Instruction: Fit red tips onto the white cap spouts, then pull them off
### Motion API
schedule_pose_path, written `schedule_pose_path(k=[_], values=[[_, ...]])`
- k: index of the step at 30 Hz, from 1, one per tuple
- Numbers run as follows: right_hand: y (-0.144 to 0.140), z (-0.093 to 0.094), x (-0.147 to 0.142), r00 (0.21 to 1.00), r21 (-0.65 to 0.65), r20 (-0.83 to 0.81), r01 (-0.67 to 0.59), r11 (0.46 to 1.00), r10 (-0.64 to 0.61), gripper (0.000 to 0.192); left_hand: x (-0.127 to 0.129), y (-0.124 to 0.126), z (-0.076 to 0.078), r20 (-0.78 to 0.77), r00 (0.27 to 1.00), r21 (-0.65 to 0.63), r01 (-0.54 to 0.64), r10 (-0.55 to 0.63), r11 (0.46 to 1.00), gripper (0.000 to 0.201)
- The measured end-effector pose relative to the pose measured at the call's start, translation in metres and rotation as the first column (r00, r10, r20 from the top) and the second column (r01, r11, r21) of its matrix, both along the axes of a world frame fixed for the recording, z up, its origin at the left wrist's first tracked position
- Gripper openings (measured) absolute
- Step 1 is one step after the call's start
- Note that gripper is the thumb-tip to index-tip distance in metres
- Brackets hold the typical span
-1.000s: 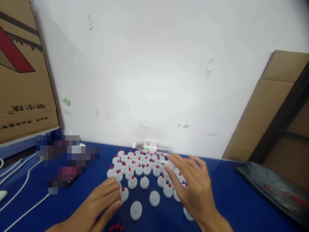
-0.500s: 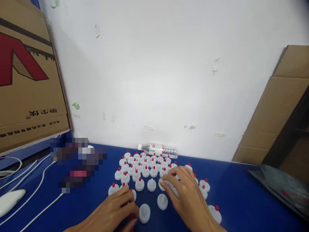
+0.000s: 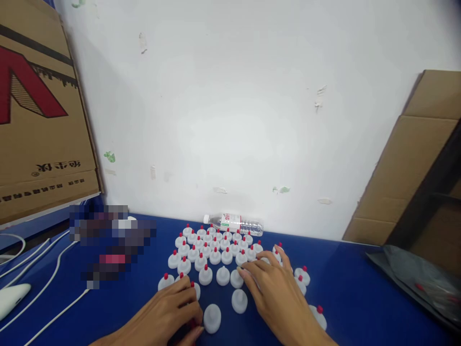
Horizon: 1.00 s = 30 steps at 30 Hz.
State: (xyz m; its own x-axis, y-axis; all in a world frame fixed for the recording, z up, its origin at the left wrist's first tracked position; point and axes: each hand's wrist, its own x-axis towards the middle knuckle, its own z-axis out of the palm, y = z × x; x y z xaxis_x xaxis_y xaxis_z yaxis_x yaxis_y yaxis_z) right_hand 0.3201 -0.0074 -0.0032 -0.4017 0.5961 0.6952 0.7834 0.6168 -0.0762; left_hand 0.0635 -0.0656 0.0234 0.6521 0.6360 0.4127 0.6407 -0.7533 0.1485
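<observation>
Caps (image 3: 215, 256) stand upright, red tips up, w/ both hands resting.

A scuffed white plaster wall (image 3: 234, 110) fills the upper centre, dotted with tape scraps. A blue-covered table (image 3: 360, 298) runs across the bottom. A printed brown cardboard box (image 3: 39, 120) stands upper left; folded brown cardboard (image 3: 403, 158) leans at right beside what may be a dark shelf frame (image 3: 432, 192).

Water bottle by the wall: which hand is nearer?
Right. The right hand reaches up among the caps, its fingertips nearer the water bottle. The left hand sits lower and further left, at the near edge of the blue table.
</observation>
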Motion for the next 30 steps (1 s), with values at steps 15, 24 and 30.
schedule_pose_path(k=[15,24,30], values=[[-0.020,0.023,-0.012,0.976,0.158,-0.019,-0.211,0.965,0.217,0.029,-0.012,-0.005,-0.004,0.174,0.979,0.140,-0.136,0.110,0.981,0.014],[-0.035,0.024,-0.052,0.880,0.455,0.066,-0.446,0.771,0.470,0.038,-0.017,-0.005,-0.015,0.213,0.977,0.144,-0.060,0.028,0.988,0.007],[-0.032,0.011,-0.054,0.858,0.382,0.065,-0.493,0.782,0.509,0.034,-0.016,-0.005,-0.012,0.195,0.981,0.144,-0.029,0.000,0.989,0.009]])
